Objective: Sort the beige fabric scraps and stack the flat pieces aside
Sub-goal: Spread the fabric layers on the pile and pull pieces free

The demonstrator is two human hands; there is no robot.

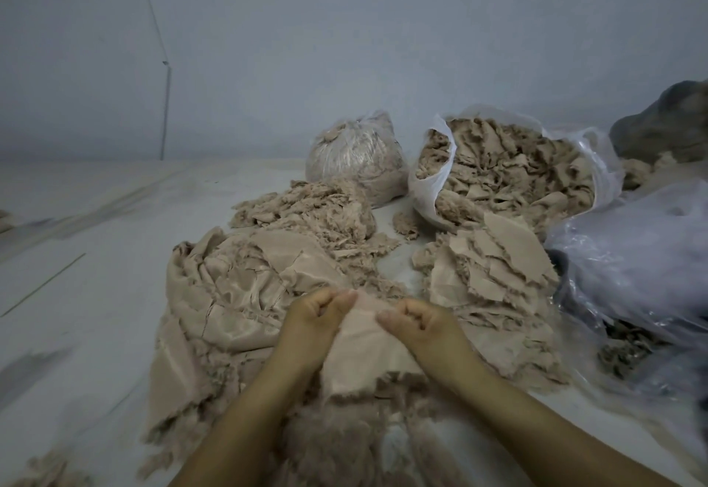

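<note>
1. Both hands, left (318, 314) and right (415, 318), pinching one beige scrap (364, 348) stretched between them above the unsorted heap (237, 295).
2. Flat stack (494, 268) begun at right.
3. Much left: shredded pile (310, 210), open bag (509, 168).

No text, label, brand, number or sign can be read anywhere in this view.

Both bare forearms are extended forward from the lower edge, converging toward the middle. The left hand (318, 314) and the right hand (415, 318) are held close together, knuckles up, fingers curled and thumbs pressed, each pinching the top edge of one beige fabric piece (364, 348).
</note>
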